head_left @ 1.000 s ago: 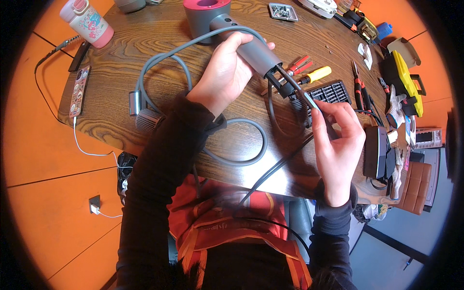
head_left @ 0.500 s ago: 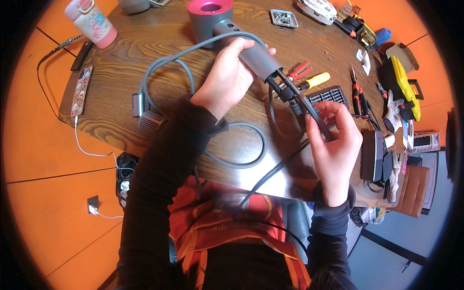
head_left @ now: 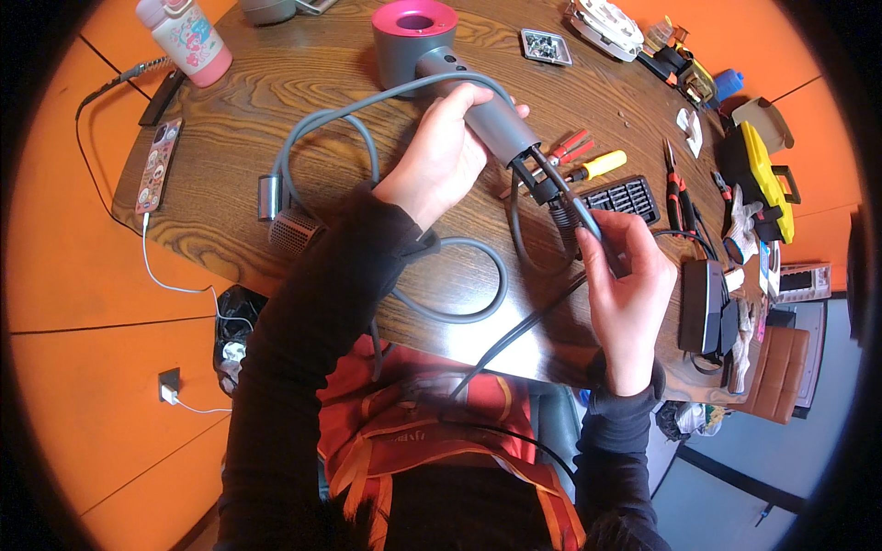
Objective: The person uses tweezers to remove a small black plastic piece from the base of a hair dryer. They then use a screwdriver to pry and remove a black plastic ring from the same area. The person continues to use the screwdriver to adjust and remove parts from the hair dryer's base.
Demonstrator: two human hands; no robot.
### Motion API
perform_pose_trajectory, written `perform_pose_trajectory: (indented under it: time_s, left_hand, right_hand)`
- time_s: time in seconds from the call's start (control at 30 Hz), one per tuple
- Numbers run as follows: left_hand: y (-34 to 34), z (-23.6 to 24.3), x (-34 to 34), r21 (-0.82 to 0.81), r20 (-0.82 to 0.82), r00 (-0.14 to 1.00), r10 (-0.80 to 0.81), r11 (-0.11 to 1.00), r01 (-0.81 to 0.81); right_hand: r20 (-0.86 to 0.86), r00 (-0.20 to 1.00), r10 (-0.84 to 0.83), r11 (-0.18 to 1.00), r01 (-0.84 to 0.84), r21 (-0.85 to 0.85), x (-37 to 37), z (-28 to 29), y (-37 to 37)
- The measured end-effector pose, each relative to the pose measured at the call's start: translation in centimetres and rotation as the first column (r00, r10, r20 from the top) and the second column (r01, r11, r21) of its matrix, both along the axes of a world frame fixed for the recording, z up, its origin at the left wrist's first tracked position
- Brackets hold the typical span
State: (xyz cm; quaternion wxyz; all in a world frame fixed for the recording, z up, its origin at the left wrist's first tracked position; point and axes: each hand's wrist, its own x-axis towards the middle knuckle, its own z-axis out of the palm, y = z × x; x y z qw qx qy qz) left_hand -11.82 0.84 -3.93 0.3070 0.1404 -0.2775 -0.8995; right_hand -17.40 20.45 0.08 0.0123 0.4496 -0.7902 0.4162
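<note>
A grey, pink-ringed hair dryer with a smooth cylindrical handle is being gripped in the curled left hand. Now the right hand is being brought slightly nearer the handle's open end; attention is seemingly being kept on the exposed black inner frame. Between the hands, a slim dark rod-like piece is being pinched by right thumb and fingers.

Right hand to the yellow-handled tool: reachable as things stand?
Probably yes: the yellow-handled tool lies beyond the right hand, its handle uncovered, with a low black tray partly between. But that hand is pinching a dark slim piece, so it would likely have to let go first.
</note>
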Motion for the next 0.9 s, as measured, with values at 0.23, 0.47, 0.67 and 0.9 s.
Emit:
perform_pose_trajectory:
  time_s: [0.23,0.47,0.67,0.9]
  left_hand:
    - [-0.07,-0.03,0.05,-0.003,0.007,1.0,-0.018,1.0,0.018]
    - [0.09,-0.04,0.04,-0.016,0.001,1.0,-0.017,1.0,0.017]
    - [0.09,-0.25,-0.04,0.014,0.001,1.0,-0.017,1.0,0.017]
    - [-0.02,-0.27,-0.08,-0.001,0.0,1.0,-0.011,1.0,0.011]
  right_hand:
    - [0.015,1.0,-0.025,0.996,0.024,0.091,0.03,0.58,0.09]
    - [-0.012,0.998,-0.06,0.989,0.061,0.132,0.29,0.8,-0.2]
    - [-0.048,0.998,-0.04,0.995,0.044,0.086,0.27,0.66,-0.38]
    - [0.013,0.997,-0.074,0.986,0.071,0.152,0.29,0.76,-0.37]
